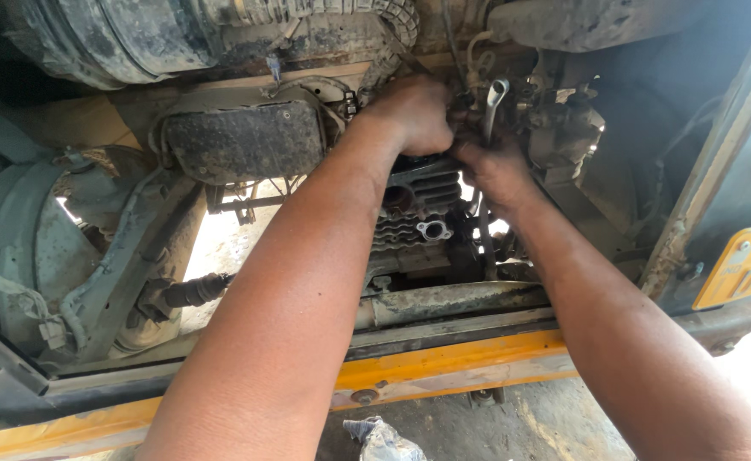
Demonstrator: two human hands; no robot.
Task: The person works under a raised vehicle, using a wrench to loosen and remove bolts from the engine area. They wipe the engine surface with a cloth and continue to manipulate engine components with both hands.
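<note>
Reaching into the open engine bay of a small vehicle, 2 bare, grease-stained hands meet at the top of the engine. Left hand (414, 111): fingers curled shut over a dark engine part whose kind cannot be told, knuckles toward the camera. Right hand (496, 169): fingers closed around the lower shaft of a metal tubular box spanner (494, 107), which stands nearly upright, its bent open end rising just above and between the 2 hands. Directly below both grips lies the finned cylinder head (414, 209), with a small flanged port (434, 230) beneath the right wrist. Left of the left hand sits a grimy, flat black cover (243, 141). Below the forearms runs the yellow body edge (444, 369); a crumpled rag (381, 440) lies on the ground beneath.
</note>
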